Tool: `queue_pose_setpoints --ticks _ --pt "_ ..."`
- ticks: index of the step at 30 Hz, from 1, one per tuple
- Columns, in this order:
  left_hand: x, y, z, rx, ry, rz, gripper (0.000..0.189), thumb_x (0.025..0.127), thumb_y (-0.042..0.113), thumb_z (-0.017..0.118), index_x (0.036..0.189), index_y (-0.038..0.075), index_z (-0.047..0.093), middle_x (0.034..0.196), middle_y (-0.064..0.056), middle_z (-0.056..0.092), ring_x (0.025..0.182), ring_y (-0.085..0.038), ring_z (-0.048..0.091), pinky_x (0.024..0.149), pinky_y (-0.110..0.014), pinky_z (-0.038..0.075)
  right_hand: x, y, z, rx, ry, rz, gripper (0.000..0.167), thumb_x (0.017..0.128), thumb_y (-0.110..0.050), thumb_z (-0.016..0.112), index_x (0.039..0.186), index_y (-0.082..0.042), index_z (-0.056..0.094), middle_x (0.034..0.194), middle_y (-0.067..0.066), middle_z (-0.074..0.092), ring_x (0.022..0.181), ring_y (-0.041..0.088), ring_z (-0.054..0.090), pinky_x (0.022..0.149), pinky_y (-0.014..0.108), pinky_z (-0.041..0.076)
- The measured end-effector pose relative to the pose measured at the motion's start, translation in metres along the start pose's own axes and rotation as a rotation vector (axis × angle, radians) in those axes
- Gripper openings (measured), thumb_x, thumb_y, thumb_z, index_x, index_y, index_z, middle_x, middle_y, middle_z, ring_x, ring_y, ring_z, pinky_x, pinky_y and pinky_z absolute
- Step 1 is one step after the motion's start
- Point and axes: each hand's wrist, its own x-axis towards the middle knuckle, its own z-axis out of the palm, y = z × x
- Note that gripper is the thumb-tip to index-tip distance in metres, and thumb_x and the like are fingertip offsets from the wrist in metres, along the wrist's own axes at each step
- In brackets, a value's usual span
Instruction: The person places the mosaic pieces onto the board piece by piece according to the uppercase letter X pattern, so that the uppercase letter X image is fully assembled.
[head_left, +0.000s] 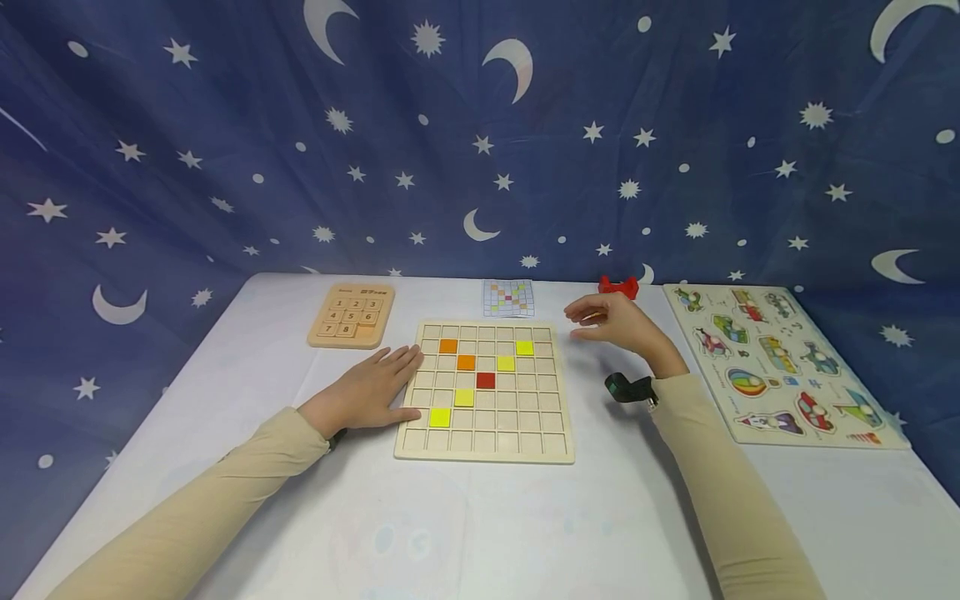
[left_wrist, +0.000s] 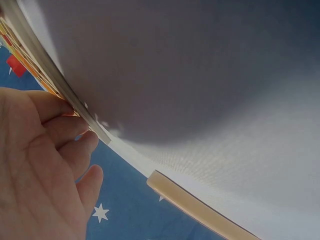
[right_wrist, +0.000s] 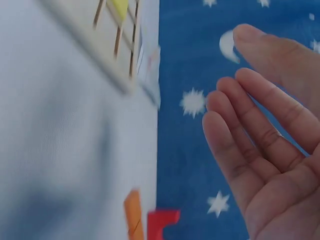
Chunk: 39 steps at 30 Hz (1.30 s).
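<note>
A pale wooden grid board (head_left: 486, 457) lies on the table, with orange tiles (head_left: 466, 362), a red tile (head_left: 486, 381) and several yellow tiles (head_left: 440, 417) set in its cells along crossing diagonals. My left hand (head_left: 367, 390) rests at the board's left edge, fingers extended and thumb over the rim. In the left wrist view the fingertips of that hand (left_wrist: 45, 160) meet the board's side. Beyond the upper right corner, my right hand (head_left: 618, 323) hovers with loosely bent fingers. The right wrist view shows its palm (right_wrist: 280, 195) holding nothing.
Behind the board lies a printed pattern card (head_left: 508, 298). A wooden number puzzle (head_left: 351, 317) sits at the left rear and a picture puzzle board (head_left: 787, 367) at the right. Near the back edge are a red piece (head_left: 618, 287) and an orange piece (right_wrist: 133, 215). A starry curtain (head_left: 420, 150) hangs behind.
</note>
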Motion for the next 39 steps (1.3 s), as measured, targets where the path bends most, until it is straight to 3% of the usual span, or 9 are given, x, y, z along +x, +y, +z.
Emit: queue_pose_setpoints --ticks 6,15,28,39 --pt "0.0 0.0 0.0 -0.004 -0.001 -0.002 0.086 0.091 0.057 0.047 0.147 -0.003 0.023 0.155 -0.019 0.022 0.144 -0.034 0.022 0.119 -0.048 0.019 -0.004 0.027 -0.012 0.013 0.129 0.044 0.035 0.079 0.002 0.071 0.112 0.008 0.062 0.113 0.027 0.063 0.102 0.038 0.061 0.094 0.046 0.05" --pt "0.0 0.001 -0.001 -0.009 -0.006 -0.002 0.087 0.091 0.059 0.046 0.147 -0.003 0.022 0.155 -0.019 0.022 0.144 -0.035 0.022 0.118 -0.049 0.019 -0.003 0.058 -0.018 -0.025 0.239 0.222 0.039 0.083 -0.007 0.071 0.12 0.003 0.06 0.118 0.022 0.061 0.107 0.034 0.059 0.096 0.043 0.05" --pt "0.0 0.001 -0.001 -0.003 -0.008 -0.001 0.087 0.091 0.059 0.045 0.147 -0.003 0.022 0.155 -0.019 0.022 0.144 -0.035 0.022 0.118 -0.049 0.019 0.006 0.072 -0.019 -0.022 0.255 0.421 0.045 0.085 -0.009 0.068 0.128 -0.002 0.056 0.126 0.022 0.055 0.116 0.035 0.05 0.102 0.044 0.046" --pt "0.0 0.001 -0.001 0.006 -0.01 -0.004 0.087 0.091 0.059 0.044 0.148 -0.003 0.022 0.155 -0.019 0.021 0.144 -0.034 0.022 0.119 -0.048 0.019 0.008 0.078 -0.02 -0.045 0.188 0.455 0.046 0.084 -0.007 0.068 0.128 -0.003 0.057 0.121 0.021 0.057 0.107 0.032 0.051 0.101 0.042 0.047"
